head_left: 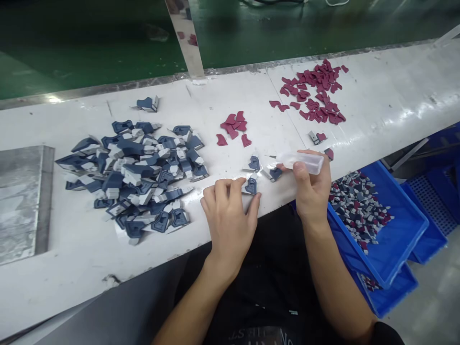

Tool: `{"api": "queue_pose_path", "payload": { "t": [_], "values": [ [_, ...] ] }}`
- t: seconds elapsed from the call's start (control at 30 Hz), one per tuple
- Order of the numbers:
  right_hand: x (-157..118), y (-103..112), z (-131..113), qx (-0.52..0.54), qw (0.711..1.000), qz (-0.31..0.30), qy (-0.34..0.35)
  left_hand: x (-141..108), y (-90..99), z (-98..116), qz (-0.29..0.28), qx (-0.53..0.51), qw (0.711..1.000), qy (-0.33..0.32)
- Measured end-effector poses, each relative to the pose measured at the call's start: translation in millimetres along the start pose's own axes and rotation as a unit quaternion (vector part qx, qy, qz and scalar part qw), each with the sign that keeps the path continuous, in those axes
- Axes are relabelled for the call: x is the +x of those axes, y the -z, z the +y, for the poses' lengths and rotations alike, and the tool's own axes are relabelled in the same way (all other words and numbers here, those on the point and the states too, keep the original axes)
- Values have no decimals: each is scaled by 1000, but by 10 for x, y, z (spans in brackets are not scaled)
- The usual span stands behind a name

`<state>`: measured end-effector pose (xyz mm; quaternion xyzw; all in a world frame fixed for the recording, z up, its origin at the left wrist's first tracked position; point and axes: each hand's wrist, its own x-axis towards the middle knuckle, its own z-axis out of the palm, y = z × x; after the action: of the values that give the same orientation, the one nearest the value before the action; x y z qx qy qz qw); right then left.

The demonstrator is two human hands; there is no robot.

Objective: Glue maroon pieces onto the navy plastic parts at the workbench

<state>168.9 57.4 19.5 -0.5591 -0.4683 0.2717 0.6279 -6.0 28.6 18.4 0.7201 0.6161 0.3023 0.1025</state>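
My left hand (230,218) is at the front of the white bench, its thumb and fingers closed around a small navy and grey plastic part (251,186). In my right hand (313,191) is a translucent squeeze bottle (301,162) with a thin needle tip pointing left. Two more navy parts lie close by: one part (254,163) just beyond my left fingers, and another part (275,173) below the bottle's tip. Farther back is a small group of flat maroon pieces (233,125). Right of the bottle, a grey part with a maroon piece on it (317,137) rests on the bench.
A large heap of navy and grey parts (136,167) covers the bench at left, beside a metal tray (45,201). Many maroon pieces (319,91) lie scattered at the back right. Below the bench edge, blue bins (402,239) hold mixed parts. A metal post (192,52) stands behind.
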Motion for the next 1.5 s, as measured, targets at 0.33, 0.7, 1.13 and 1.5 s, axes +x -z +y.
{"api": "queue_pose_path", "payload": {
  "t": [0.33, 0.7, 1.13, 1.5],
  "values": [
    [-19, 8, 6, 41, 999, 5, 4, -58, -3, 29, 19, 16, 1000, -14],
    [-70, -463, -56, 25, 997, 59, -36, -31, -34, 12, 36, 25, 998, 35],
    [-160, -355, -122, 54, 996, 43, -64, -93, 17, 40, -12, 22, 995, -92],
    [-204, -378, -115, 106, 989, 70, -77, -117, 24, 14, -8, -2, 993, -114]
  ]
}}
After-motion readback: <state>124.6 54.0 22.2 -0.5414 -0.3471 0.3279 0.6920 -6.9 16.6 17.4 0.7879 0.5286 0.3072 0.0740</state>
